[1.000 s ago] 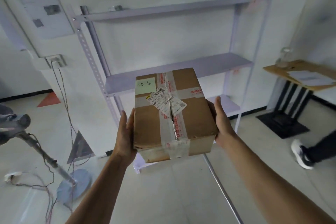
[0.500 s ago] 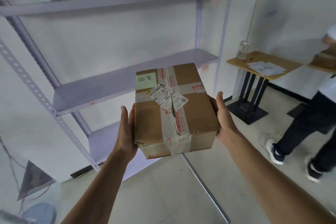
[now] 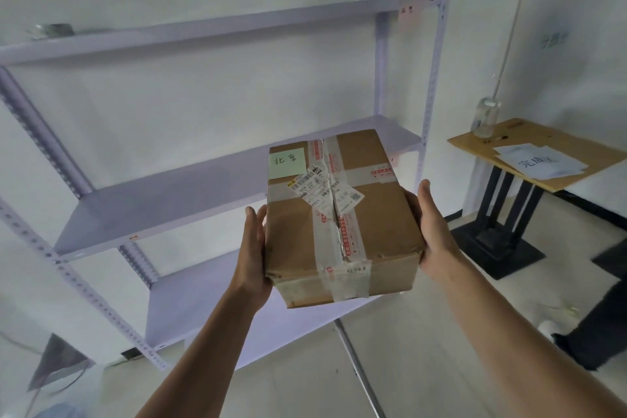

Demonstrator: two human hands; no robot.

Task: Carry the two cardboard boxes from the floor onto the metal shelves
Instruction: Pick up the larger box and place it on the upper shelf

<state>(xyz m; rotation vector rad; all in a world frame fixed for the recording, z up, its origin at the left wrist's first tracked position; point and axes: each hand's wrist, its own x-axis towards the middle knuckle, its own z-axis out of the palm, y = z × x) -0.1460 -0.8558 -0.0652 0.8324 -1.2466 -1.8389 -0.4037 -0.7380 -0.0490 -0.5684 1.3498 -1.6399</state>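
A brown cardboard box [image 3: 380,224] with clear tape, a shipping label and a green sticky note is held in the air between both palms. My left hand [image 3: 252,253] presses its left side and my right hand [image 3: 432,234] presses its right side. The box hovers in front of the pale metal shelf unit, just off the front edge of the middle shelf [image 3: 176,200]. The top shelf [image 3: 210,32] and the bottom shelf [image 3: 190,309] are bare where visible. A second box is not in view.
A small wooden table [image 3: 543,153] on black legs stands to the right with papers and a glass bottle [image 3: 486,117]. A person's dark trouser leg and shoe [image 3: 590,332] are at the right edge. A small object [image 3: 51,30] lies on the top shelf's left end.
The view has swung right and closer to the shelves. The box stays held between both hands and now sits nearer the middle shelf. The other person has moved toward the right edge.
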